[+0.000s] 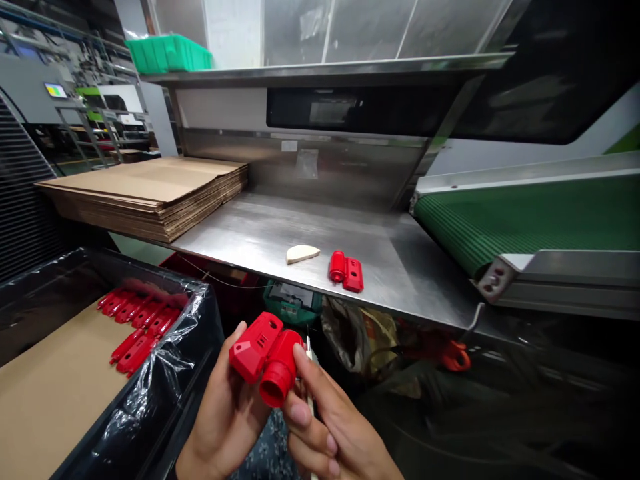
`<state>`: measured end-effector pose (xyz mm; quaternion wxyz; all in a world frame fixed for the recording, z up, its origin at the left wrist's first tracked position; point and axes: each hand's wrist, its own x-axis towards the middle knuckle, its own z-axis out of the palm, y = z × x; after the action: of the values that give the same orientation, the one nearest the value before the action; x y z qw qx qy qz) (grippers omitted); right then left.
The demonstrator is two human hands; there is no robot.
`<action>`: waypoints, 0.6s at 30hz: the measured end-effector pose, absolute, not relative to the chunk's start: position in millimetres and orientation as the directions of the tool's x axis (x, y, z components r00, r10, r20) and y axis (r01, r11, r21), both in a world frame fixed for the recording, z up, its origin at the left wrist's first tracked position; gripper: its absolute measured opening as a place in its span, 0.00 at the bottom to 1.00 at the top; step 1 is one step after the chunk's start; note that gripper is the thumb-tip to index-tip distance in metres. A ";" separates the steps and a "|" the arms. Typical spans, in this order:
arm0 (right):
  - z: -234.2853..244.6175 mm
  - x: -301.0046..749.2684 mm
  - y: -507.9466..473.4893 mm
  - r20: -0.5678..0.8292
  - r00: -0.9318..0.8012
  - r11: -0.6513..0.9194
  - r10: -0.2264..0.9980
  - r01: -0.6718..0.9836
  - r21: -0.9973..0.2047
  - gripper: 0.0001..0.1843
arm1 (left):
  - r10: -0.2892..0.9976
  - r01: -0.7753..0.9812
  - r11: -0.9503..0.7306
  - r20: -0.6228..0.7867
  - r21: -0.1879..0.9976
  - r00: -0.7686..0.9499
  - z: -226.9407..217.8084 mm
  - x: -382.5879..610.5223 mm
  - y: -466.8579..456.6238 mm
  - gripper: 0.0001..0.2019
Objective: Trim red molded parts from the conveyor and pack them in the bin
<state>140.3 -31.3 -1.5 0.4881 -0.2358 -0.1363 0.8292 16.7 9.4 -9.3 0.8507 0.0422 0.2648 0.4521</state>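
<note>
A red plastic moulded part (256, 348), a flat block joined to a threaded cylinder with an open end, is held between my two hands in front of the table edge. My left hand (225, 407) is closed around the block side. The thumb and fingers of my right hand (330, 413) grip the cylinder side. That hand also keeps a thin white-handled tool with a metal tip (309, 373); the palm hides part of its handle. On the steel table (250, 230) lie a similar red part (346, 271) and a cream half-round piece (302, 253).
At left, a box lined with black plastic (200, 333) holds cardboard and several rows of red parts (143, 320). Stacked cardboard sheets (145, 183) cover the table's left end. A green conveyor belt (530, 213) slopes at right. Above, a green bin (169, 53) stands on a shelf.
</note>
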 end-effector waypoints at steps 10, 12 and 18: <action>4.9 146.9 -30.8 -0.002 -0.497 -0.492 0.868 -0.857 -0.152 0.19 | 0.952 -0.803 0.296 -0.095 0.518 0.290 -24.4 15.0 7.1 0.19; 12.1 144.5 -32.2 -0.071 -0.458 -0.459 0.886 -0.846 -0.271 0.18 | 0.947 -0.813 0.315 -0.102 0.489 0.306 -28.4 15.6 3.0 0.15; 27.3 137.0 -32.2 -0.154 -0.238 -0.284 0.959 -0.800 -0.528 0.18 | 0.881 -0.837 0.459 -0.275 0.299 0.385 -34.0 24.1 -6.0 0.16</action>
<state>137.0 -32.2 27.3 0.5729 -0.2293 -0.1728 0.7677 24.1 -6.0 -34.0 0.8305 0.0555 0.1999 0.5170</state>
